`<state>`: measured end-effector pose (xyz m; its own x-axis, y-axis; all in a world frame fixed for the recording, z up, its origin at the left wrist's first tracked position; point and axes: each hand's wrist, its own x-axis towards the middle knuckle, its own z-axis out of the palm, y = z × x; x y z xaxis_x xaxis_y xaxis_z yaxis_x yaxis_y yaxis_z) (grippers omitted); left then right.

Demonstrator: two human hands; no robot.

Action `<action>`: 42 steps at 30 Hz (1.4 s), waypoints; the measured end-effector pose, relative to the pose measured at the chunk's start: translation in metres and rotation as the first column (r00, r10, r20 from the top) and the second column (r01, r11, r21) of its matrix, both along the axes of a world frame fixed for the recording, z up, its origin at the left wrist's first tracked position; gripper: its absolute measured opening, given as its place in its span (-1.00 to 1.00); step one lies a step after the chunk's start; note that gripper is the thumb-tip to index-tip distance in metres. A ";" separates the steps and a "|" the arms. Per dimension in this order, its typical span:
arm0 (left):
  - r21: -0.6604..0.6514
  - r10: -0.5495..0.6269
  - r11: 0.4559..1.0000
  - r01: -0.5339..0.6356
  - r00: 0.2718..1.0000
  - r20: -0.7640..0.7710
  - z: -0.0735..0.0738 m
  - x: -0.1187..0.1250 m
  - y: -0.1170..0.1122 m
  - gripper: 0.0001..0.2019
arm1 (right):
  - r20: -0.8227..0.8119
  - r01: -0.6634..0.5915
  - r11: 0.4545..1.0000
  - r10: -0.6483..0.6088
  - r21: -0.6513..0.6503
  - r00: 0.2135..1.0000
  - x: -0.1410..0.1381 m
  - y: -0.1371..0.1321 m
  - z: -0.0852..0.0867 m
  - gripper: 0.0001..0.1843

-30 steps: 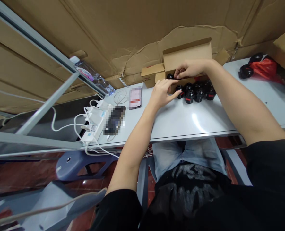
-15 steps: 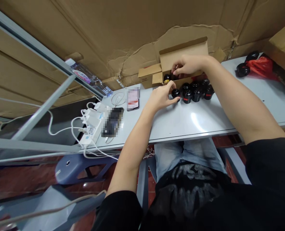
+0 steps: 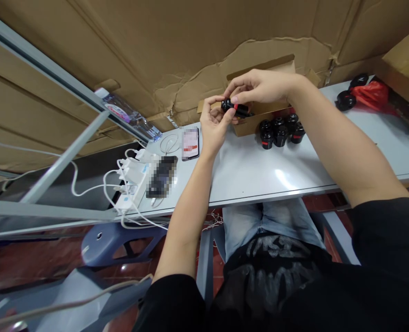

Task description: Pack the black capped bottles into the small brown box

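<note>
Closest in, the faded blue denim jeans (image 3: 273, 226) are resting below the edge of a glossy pale grey surface (image 3: 246, 173), on the wearer's side of both grips. Left of the left grip and nearer the wearer, a dark slab-shaped phone (image 3: 162, 176) and a black-edged phone with a pale lit screen (image 3: 190, 142) are lying flat. To the right of the held piece, and nearer the wearer than the right grip, a cluster of glossy black canisters with red labels (image 3: 280, 135) is standing upright.

Farther out, I'm pinching a glossy black cylindrical canister with a red mark (image 3: 229, 105) in the left grip (image 3: 214, 127), thumb against fingers. The right grip (image 3: 260, 87) is also pinching it, from above; its far fingers are partly hidden. The canister is tilting onto its side between them, by the left end of an open brown cardboard box (image 3: 261, 122).

I'm judging the step in hand to be two-handed handling; turning or checking, I cannot tell. The next move is calling for both grips to agree on the angle and clear the box wall.

Behind both grips, a creased brown cardboard sheet (image 3: 204, 41) is covering the wall.
</note>
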<state>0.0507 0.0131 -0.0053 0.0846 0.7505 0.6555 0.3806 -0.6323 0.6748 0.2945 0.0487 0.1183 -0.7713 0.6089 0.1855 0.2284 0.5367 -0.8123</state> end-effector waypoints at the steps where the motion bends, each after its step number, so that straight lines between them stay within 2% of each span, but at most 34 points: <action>1: 0.000 0.001 1.000 -0.001 1.000 0.011 -0.002 -0.002 0.003 -0.17 | -0.017 -0.024 0.999 0.024 -0.040 1.000 -0.001 0.001 -0.002 -0.73; 4: 0.007 0.024 1.000 -0.025 1.000 0.018 -0.006 -0.009 0.009 -0.12 | -0.053 -0.077 0.987 0.070 -0.143 0.996 -0.004 0.002 -0.010 -0.76; 7: 0.010 0.074 0.997 -0.074 0.997 0.012 -0.005 -0.010 0.007 -0.11 | -0.060 -0.065 0.980 0.054 -0.188 0.997 -0.008 0.002 -0.016 -0.69; 12: -0.008 0.100 0.995 -0.100 0.995 0.016 0.001 -0.002 -0.004 -0.09 | -0.083 0.049 0.989 -0.061 -0.137 0.995 -0.019 -0.002 -0.021 -0.56; 15: 0.027 0.132 0.991 -0.132 0.991 0.005 0.001 0.000 -0.003 -0.08 | -0.105 0.082 0.991 -0.093 -0.108 0.990 -0.022 -0.004 -0.019 -0.54; 19: 0.051 0.177 0.982 -0.184 0.977 0.121 -0.006 -0.007 0.007 -0.20 | -0.197 0.096 0.986 -0.123 -0.137 0.973 -0.013 0.001 -0.018 -0.45; 24: 0.045 0.212 0.975 -0.216 0.974 0.083 -0.016 -0.018 0.015 -0.18 | -0.239 0.067 0.980 -0.112 -0.187 0.965 0.005 0.016 -0.024 -0.24; 28: 0.046 0.212 0.975 -0.216 0.974 0.074 -0.017 -0.016 0.014 -0.16 | -0.237 0.100 0.977 -0.144 -0.190 0.961 0.008 0.022 -0.026 -0.16; 31: 0.070 0.211 0.975 -0.211 0.977 0.010 -0.014 -0.013 0.010 -0.11 | -0.259 0.138 0.969 -0.190 -0.206 0.947 0.004 0.021 -0.026 -0.26; 34: 0.079 0.234 0.970 -0.231 0.972 -0.028 -0.010 -0.009 0.004 -0.07 | -0.269 0.207 0.959 -0.256 -0.195 0.929 0.000 0.019 -0.024 -0.62; 35: 0.078 0.237 0.969 -0.234 0.971 -0.035 -0.009 -0.007 0.003 -0.07 | -0.265 0.235 0.955 -0.278 -0.182 0.923 -0.001 0.017 -0.024 -0.66; 37: 0.073 0.233 0.971 -0.230 0.971 -0.044 -0.010 -0.004 0.001 -0.08 | -0.247 0.274 0.951 -0.302 -0.141 0.921 -0.002 0.016 -0.023 -0.64; 42: 0.061 0.224 0.973 -0.221 0.974 -0.048 -0.016 0.001 -0.001 -0.10 | -0.218 0.271 0.962 -0.273 -0.038 0.937 -0.002 0.020 -0.026 -0.58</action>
